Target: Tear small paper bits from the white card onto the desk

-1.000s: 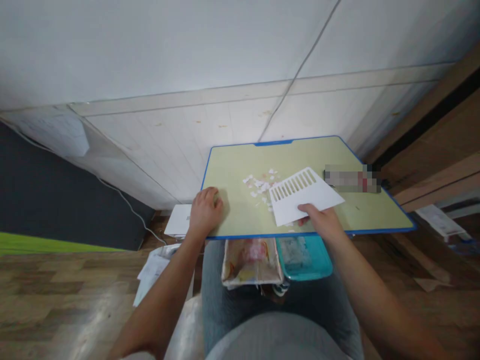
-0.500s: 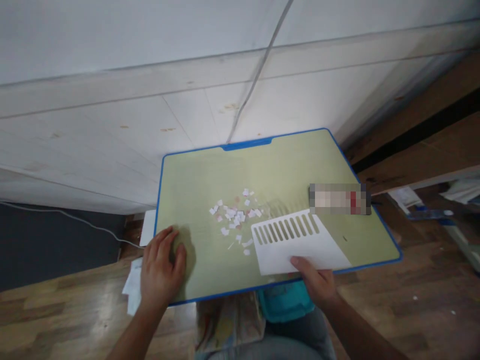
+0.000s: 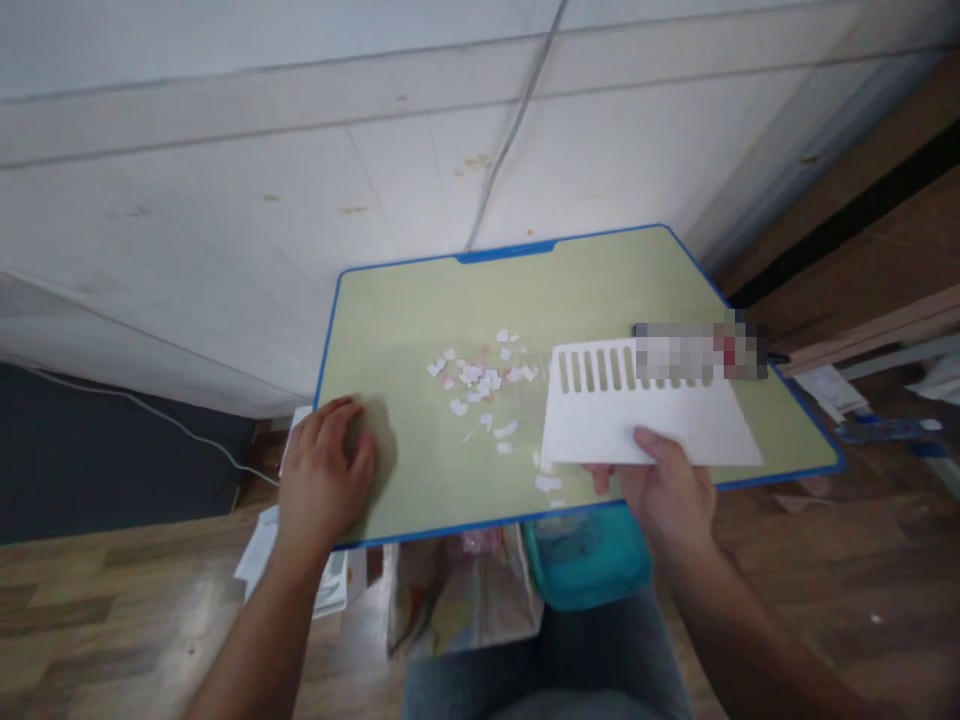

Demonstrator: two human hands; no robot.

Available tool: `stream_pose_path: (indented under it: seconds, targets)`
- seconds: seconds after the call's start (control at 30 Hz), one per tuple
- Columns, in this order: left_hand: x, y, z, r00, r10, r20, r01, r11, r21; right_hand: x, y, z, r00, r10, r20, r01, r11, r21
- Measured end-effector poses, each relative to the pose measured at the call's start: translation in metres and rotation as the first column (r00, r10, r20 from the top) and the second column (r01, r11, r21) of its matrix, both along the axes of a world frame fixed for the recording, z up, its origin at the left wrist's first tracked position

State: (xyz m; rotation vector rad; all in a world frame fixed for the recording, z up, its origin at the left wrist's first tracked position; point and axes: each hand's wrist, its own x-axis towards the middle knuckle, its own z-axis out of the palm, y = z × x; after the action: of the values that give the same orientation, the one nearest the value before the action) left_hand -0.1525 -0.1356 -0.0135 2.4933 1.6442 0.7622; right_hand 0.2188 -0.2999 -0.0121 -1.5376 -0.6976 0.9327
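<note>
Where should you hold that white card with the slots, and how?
I'd hold the white card by the middle of its plain near edge, coming from the near side and pinching it above and below, as the right grip does. It's thin and flat, so pinching should suit it, and the slots run along the far edge.

Your slotted card [image 3: 607, 420] looks smooth and matt — the scraps [image 3: 489, 381] like paper, your tabletop [image 3: 420, 310] smooth, the tub [image 3: 592, 588] plastic, the floor [image 3: 105, 620] wood-grained — faintly glossy.
</note>
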Motion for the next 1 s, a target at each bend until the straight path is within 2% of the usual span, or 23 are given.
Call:
stream_pose_path:
  seconds: [0.07,0.13,0.23,0.3,0.47,0.67,0.87,1.0]
  targets:
    - [0.005,0.004,-0.001,0.999,-0.003,-0.036,0.004,1.0,0.011,0.002,0.011,0.0,0.995,-0.056,-0.08,0.067,0.988,0.138]
    - [0.012,0.006,-0.001,0.998,0.022,-0.064,-0.021,1.0,0.013,0.002,0.021,0.001,0.992,-0.089,-0.094,0.106,0.975,0.196]
    - [0.022,0.006,0.002,0.993,0.057,-0.108,-0.06,0.998,-0.025,0.004,0.033,0.0,0.994,-0.066,-0.086,0.088,0.957,0.276]
    - [0.028,0.004,0.005,0.988,0.07,-0.136,-0.078,0.995,-0.055,0.007,0.041,-0.001,0.999,-0.036,-0.031,0.044,0.943,0.329]
    - [0.034,0.003,0.007,0.985,0.083,-0.15,-0.093,0.994,-0.061,0.011,0.052,0.0,0.974,0.004,0.226,-0.097,0.911,0.401]
    - [0.037,0.001,0.006,0.987,0.095,-0.133,-0.104,0.993,-0.062,0.002,0.06,-0.006,0.931,0.08,0.356,-0.22,0.902,0.371]
    - [0.039,-0.002,0.009,0.987,0.099,-0.126,-0.111,0.99,-0.087,0.005,0.07,-0.007,0.897,0.056,0.439,-0.213,0.924,0.318]
    - [0.04,-0.003,0.009,0.987,0.102,-0.127,-0.113,0.99,-0.081,0.015,0.062,-0.003,0.874,0.06,0.483,-0.216,0.937,0.275]
